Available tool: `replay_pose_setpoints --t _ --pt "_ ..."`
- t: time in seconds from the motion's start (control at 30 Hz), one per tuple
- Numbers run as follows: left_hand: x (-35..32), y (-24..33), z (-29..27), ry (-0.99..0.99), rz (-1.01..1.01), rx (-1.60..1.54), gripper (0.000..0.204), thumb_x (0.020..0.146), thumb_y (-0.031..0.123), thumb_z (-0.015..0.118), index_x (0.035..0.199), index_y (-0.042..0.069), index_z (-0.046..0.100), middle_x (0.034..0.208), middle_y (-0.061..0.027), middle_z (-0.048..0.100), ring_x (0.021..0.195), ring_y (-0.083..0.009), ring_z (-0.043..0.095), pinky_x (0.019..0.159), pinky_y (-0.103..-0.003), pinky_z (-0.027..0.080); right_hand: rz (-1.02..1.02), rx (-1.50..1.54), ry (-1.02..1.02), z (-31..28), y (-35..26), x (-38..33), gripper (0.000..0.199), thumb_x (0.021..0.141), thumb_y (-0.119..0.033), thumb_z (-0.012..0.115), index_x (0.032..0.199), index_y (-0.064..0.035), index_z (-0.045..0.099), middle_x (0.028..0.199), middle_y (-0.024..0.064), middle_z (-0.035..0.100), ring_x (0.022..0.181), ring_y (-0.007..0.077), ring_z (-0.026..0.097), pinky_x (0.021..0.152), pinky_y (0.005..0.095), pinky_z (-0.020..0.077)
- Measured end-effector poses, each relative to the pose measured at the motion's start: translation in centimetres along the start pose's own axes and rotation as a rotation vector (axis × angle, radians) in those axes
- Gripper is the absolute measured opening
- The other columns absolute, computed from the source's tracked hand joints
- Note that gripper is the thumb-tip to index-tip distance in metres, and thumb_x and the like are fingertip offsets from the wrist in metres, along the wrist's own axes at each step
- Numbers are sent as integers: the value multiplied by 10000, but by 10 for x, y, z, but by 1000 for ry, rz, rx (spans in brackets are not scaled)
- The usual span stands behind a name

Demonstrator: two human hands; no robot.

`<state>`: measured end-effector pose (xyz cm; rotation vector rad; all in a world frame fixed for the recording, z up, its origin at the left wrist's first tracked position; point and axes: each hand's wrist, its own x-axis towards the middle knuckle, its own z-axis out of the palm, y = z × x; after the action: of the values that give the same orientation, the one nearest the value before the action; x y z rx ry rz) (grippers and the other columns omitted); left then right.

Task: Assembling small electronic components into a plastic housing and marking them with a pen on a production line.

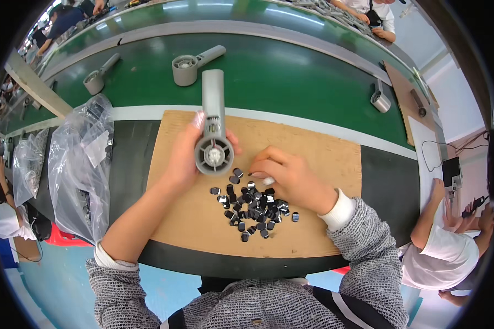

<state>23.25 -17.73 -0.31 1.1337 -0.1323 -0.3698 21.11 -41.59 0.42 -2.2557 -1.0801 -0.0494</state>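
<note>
My left hand (pixel 184 151) is closed round a grey hair dryer body (pixel 213 104). Its handle points away from me, and the round end with a spoked fan (pixel 214 155) faces up. To the right, my right hand (pixel 291 178) has its thumb and fingers pinched together over the far edge of a loose pile of small black pieces (pixel 252 205). A small dark bit shows at its fingertips, mostly hidden. Something white is wrapped on one finger. The pile lies on a brown cardboard sheet (pixel 324 230), some pieces glinting.
Beyond the cardboard runs a green conveyor belt (pixel 291 82) with grey dryer bodies (pixel 185 68) on it. Clear plastic bags (pixel 79 164) with small parts lie at left. A person in white (pixel 442 252) sits at right; other people work at the far line.
</note>
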Motion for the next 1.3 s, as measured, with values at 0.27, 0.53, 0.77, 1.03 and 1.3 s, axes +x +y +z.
replay_pose_setpoints --t 0.27,0.53,0.77,1.03,1.3 --pt "-10 -6 10 1 171 333 370 1015 284 346 1111 -9 551 875 -71 636 760 -117 591 716 -272 483 275 261 282 -14 -21 33 145 880 5 636 1017 -25 673 881 74 636 783 135 640 682 289 519" --pt "-11 -2 13 53 164 346 374 1007 265 349 1151 -16 550 961 -65 624 880 -107 562 794 -264 461 118 312 359 4 -19 46 181 817 81 659 981 12 695 874 78 636 758 139 652 663 235 549" --pt "-9 -7 13 57 212 326 417 999 250 328 1222 -37 534 1009 -87 633 920 -117 577 836 -268 462 70 308 354 3 -15 51 199 784 80 686 956 -15 716 887 77 644 727 138 629 611 252 515" --pt "-6 -10 6 31 153 185 321 941 168 429 1157 -41 541 989 -91 638 894 -124 598 797 -278 485 -22 178 294 0 -20 47 313 747 69 692 1037 -46 714 915 71 624 738 166 627 620 275 509" --pt "-4 1 13 10 47 143 280 871 80 472 1115 -42 540 886 -93 655 784 -123 623 701 -266 506 43 250 285 -4 -9 41 318 807 23 651 1115 -49 685 832 85 589 671 199 612 600 315 492"
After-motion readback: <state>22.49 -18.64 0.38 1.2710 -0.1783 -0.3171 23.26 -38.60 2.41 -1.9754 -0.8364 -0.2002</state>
